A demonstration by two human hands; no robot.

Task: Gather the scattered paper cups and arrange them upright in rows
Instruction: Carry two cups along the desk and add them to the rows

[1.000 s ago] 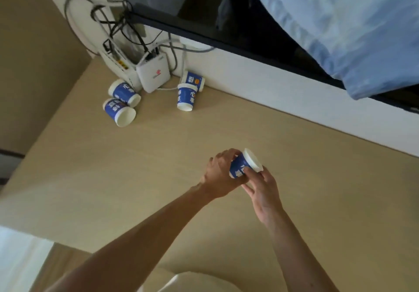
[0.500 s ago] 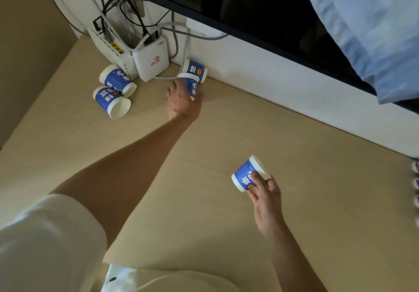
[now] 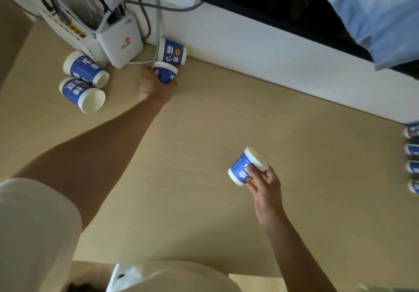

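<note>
A pale wooden surface (image 3: 226, 115) is filling most of the view, meeting a white wall along its far side. A white router box (image 3: 120, 42) is sitting at the far left against that wall, with cables hanging around it. The left hand (image 3: 152, 85), at the end of an outstretched arm, is curling its fingers around a far cup (image 3: 165, 74) just right of the box; whether this one is off the surface cannot be told. The right hand (image 3: 265, 189) is hovering at the near right, pinching a tilted cup (image 3: 246, 167) between thumb and fingers. A wall cup (image 3: 172, 53) is lying on its side just beyond the far cup. Two fallen cups (image 3: 84, 81) are lying side by side near-left of the box. A row of cups (image 3: 412, 149) is lining the right edge, blurred and cut off.
</note>
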